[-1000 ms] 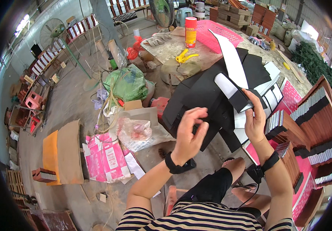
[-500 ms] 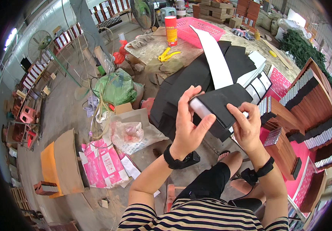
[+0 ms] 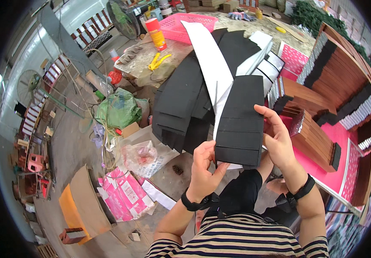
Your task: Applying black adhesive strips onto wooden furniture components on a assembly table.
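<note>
Between my two hands is a tapered black sheet [image 3: 240,124], scored across into segments, its broad face toward me. My left hand [image 3: 205,165] pinches its lower left corner, with the thumb along the bottom edge. At the right edge, my right hand [image 3: 278,139] is closed on it with the fingertips at the side. Behind lies a fanned pile of similar black sheets [image 3: 179,101]. A long white strip [image 3: 207,49] runs over that pile and passes behind the held sheet. More white strips [image 3: 254,49] lie to its right.
Stacks of brown wooden pieces [image 3: 340,81] fill the pink-topped table [image 3: 319,172] at right. Beyond the pile are a pink basket [image 3: 181,28], an orange-red can [image 3: 156,34] and yellow pliers [image 3: 158,61]. Plastic bags [image 3: 119,107] and cardboard [image 3: 86,202] lie on the floor at left.
The black sheet has turned from tilted, with a white edge showing, to upright with its scored face toward me. Both hands have shifted onto its lower sides. The view has swung right.
</note>
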The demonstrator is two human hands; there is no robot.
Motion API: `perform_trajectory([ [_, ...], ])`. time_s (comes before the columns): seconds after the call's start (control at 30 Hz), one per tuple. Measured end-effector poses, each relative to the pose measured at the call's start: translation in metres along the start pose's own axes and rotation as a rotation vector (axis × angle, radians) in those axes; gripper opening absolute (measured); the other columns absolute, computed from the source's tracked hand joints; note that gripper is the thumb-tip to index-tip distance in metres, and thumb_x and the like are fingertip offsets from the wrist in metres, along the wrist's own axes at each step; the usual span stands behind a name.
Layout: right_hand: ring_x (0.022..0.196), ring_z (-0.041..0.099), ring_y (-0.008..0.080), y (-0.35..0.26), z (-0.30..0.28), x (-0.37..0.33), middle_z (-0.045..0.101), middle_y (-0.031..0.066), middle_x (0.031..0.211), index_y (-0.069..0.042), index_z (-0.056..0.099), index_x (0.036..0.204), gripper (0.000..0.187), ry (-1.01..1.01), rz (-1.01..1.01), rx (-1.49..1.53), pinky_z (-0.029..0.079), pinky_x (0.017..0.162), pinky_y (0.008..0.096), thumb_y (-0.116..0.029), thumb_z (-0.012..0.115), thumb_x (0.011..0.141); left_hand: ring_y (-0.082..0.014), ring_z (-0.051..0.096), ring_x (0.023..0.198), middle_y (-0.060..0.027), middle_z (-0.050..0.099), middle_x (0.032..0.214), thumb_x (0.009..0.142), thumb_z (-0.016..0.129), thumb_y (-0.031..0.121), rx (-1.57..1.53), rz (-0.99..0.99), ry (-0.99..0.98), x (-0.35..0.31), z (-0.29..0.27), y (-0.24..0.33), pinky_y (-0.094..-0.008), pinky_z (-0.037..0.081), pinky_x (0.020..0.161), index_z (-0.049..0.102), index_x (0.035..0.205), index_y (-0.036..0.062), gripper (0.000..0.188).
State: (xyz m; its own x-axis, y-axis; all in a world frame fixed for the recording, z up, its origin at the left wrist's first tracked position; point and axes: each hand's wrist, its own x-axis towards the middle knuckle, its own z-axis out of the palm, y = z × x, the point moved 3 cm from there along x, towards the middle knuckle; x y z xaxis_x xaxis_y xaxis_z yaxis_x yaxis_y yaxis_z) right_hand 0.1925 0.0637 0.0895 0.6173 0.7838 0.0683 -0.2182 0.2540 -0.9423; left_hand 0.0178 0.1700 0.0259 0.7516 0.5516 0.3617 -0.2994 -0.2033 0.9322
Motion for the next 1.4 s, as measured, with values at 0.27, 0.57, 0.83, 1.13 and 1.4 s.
perform_trajectory([
  [0.27,0.119,0.056,0.0153,0.008,-0.047,-0.019,0.061,0.0087,0.129,0.001,0.056,0.137,0.049,0.054,0.047,0.123,0.040,0.107,0.0318,0.001,0.052,0.088,-0.0220,0.058,0.117,-0.0204,0.043,0.147,0.083,0.067,-0.008,0.137,-0.216,-0.305,-0.009,0.030,-0.009,-0.0303,0.046,0.096,-0.012,0.156,0.0037,0.108],
  [0.57,0.111,0.058,0.0127,0.012,-0.053,-0.037,0.061,0.0059,0.128,-0.006,0.054,0.140,0.049,-0.010,0.028,0.072,0.046,0.100,0.0287,0.005,0.056,0.092,-0.0242,0.051,0.129,-0.0127,0.049,0.142,0.093,0.070,0.021,-0.591,-0.352,-0.265,0.025,0.054,0.007,-0.0379,0.039,0.110,0.029,0.149,-0.0037,0.074],
  [0.83,0.116,0.057,0.0225,0.002,-0.057,-0.058,0.062,0.0122,0.127,-0.009,0.061,0.131,0.050,-0.025,-0.264,-0.639,0.048,0.095,0.0340,-0.008,0.076,0.083,-0.0241,0.065,0.108,-0.0113,0.064,0.125,0.103,0.053,0.030,-0.861,-0.749,-0.069,0.041,0.071,-0.030,-0.0391,0.054,0.094,0.053,0.132,0.0002,0.041],
  [1.13,0.086,0.068,0.0165,0.006,-0.071,-0.091,0.070,0.0083,0.098,-0.004,0.063,0.125,0.037,0.013,-0.105,-0.516,0.054,0.078,0.0290,-0.008,0.072,0.089,-0.0246,0.065,0.105,-0.0110,0.066,0.119,0.103,0.050,0.039,-1.111,-0.740,-0.024,0.048,0.078,-0.014,-0.0387,0.053,0.093,0.057,0.127,0.0031,0.044],
  [1.4,0.083,0.066,0.0186,-0.021,-0.057,-0.103,0.069,0.0065,0.089,-0.005,0.068,0.114,0.029,0.034,-0.403,-0.572,0.052,0.074,0.0302,-0.007,0.074,0.085,-0.0276,0.065,0.107,-0.0118,0.066,0.121,0.103,0.043,0.049,-1.085,-0.829,-0.001,0.044,0.078,-0.020,-0.0416,0.052,0.095,0.057,0.128,0.0045,0.053],
])
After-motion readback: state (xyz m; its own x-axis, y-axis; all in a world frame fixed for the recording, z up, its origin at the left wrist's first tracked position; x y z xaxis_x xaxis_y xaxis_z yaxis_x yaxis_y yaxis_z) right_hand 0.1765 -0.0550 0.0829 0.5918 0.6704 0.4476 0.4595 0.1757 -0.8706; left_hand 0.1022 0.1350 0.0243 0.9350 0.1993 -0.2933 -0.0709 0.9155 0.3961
